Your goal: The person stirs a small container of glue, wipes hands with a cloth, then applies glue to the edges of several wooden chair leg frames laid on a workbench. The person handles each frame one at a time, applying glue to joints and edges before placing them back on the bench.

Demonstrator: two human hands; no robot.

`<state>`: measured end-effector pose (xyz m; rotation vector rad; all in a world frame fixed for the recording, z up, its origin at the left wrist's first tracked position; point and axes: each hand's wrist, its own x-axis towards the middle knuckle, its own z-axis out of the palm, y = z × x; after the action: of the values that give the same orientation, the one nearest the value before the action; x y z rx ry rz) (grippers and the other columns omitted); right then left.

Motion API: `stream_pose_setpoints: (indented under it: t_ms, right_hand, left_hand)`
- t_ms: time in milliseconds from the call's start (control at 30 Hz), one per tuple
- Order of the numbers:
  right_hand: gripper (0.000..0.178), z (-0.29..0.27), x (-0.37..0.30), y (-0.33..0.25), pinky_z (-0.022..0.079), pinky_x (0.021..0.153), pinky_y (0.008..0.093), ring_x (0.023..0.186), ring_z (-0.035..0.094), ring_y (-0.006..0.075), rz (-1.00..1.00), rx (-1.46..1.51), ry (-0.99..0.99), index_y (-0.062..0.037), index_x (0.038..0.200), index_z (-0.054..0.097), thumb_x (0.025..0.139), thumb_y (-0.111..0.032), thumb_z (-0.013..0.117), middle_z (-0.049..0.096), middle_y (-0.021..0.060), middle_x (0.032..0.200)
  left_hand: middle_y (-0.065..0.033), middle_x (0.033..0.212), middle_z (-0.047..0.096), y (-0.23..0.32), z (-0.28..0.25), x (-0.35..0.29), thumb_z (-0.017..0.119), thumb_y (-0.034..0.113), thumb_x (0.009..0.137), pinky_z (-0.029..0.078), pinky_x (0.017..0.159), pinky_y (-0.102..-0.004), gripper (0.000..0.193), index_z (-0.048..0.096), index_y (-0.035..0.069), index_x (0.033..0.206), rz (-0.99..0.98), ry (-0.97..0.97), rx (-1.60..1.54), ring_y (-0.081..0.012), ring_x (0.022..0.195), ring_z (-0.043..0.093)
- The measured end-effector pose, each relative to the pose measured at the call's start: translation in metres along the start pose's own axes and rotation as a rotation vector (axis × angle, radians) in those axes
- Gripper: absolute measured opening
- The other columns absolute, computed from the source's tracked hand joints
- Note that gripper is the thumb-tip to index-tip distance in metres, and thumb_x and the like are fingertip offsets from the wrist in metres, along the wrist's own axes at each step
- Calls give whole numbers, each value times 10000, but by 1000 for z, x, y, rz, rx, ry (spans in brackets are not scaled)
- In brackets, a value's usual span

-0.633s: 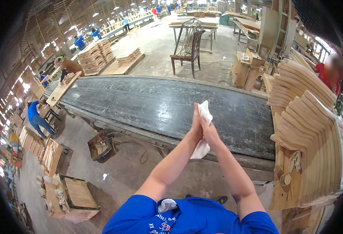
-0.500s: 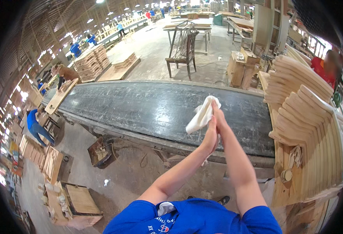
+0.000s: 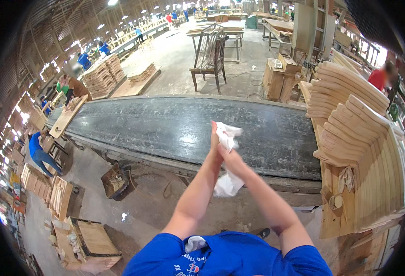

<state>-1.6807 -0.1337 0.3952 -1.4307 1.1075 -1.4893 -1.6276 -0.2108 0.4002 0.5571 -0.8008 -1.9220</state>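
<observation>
Both my arms reach forward over the near edge of a long dark conveyor belt. A white cloth is caught between my two hands; one part sticks out above them and another hangs below. My left hand is upright against the cloth, fingers pointing up. My right hand presses on it from the other side, its fingers partly hidden by the cloth and blurred. The cloth is held above the belt, with nothing else in either hand.
Stacked curved wooden parts stand on a wooden board at the right, beside a small round tin and a glove. A wrapped chair is beyond the belt. Co-workers stand left and right. A wooden box sits lower left.
My hands have moved left and nearer to me, turning against each other. The cloth now hangs below them as well as sticking out above.
</observation>
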Motion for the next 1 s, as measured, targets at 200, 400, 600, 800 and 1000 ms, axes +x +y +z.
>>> stream_pose_setpoints:
  t_ms: [200,400,600,800,1000]
  right_hand:
    - [721,-73,27,-8,313,975,384,1154,404,263,693,323,92,-29,1306,362,882,-611,347,437,175,1241]
    - [728,-88,-4,31,174,1078,453,1360,75,351,385,-178,-10,-87,1437,104,913,-561,281,127,235,1454]
    - [719,-70,5,5,173,1087,411,1364,123,335,377,194,-114,-87,1434,143,915,-573,250,122,237,1463]
    - [849,-7,-22,18,132,1090,430,1353,127,379,144,-474,-127,8,1409,145,876,-640,271,185,267,1430]
    - [631,-56,27,12,323,980,333,1134,420,218,296,65,150,-3,1371,271,939,-444,399,439,131,1265]
  left_hand:
    - [-86,1385,348,-58,57,-55,222,598,917,240,1064,-361,700,241,96,1405,-8,-98,120,-224,1278,312]
    - [-78,1438,270,-31,53,-62,208,688,862,277,1038,-455,762,161,186,1433,-405,-254,92,-253,1314,273]
    - [-74,1292,397,-54,46,-49,309,788,764,361,949,-432,849,303,190,1367,-209,-168,-48,-241,1132,419]
    - [-56,1107,527,-6,-8,-15,319,750,795,437,827,-429,749,433,179,1267,-249,-76,12,-230,934,511]
    - [-46,1401,308,-71,9,-32,303,734,810,250,1036,-409,847,161,177,1431,-135,-241,161,-230,1277,290]
